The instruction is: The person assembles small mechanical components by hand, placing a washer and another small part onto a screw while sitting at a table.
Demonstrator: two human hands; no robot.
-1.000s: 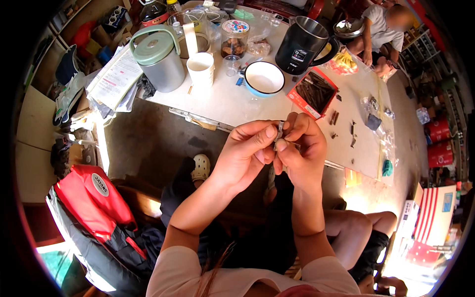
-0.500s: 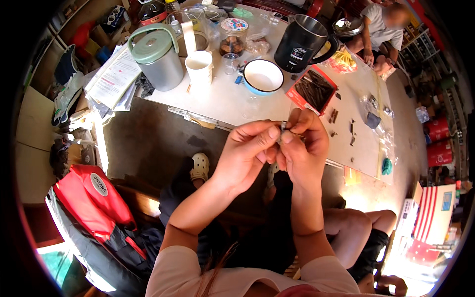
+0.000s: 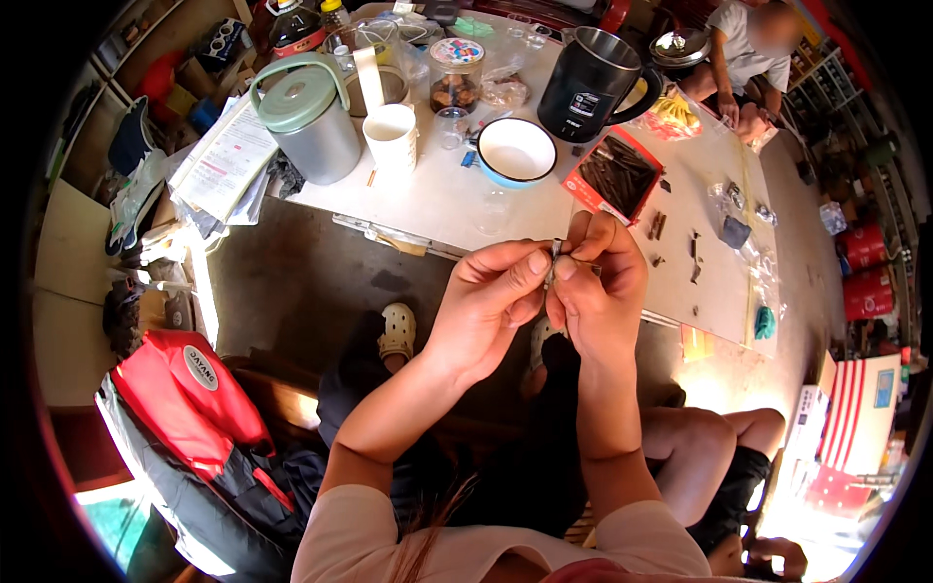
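Note:
My left hand (image 3: 493, 296) and my right hand (image 3: 600, 282) meet in front of me, just off the table's near edge. Between their fingertips they pinch a small, thin greyish piece (image 3: 554, 260); its exact kind is too small to make out, and the fingers cover most of it. A short brown bit pokes out by the right fingers. Just beyond my right hand, a red box (image 3: 649, 155) holds many dark brown, stick-like pieces (image 3: 614, 177). A few similar dark pieces (image 3: 695, 257) lie loose on the table to its right.
On the table (image 3: 437, 209) stand a white-and-blue enamel bowl (image 3: 517, 152), a black kettle (image 3: 588, 92), a paper cup (image 3: 392, 138), a lidded grey-green jug (image 3: 316, 126) and a jar (image 3: 455, 78). Papers (image 3: 222, 160) lie left. Another person (image 3: 753, 58) sits at the far right.
My fingers have shifted slightly around the small piece, and more of it shows between the fingertips. Both hands stay in nearly the same place; the view has moved a little.

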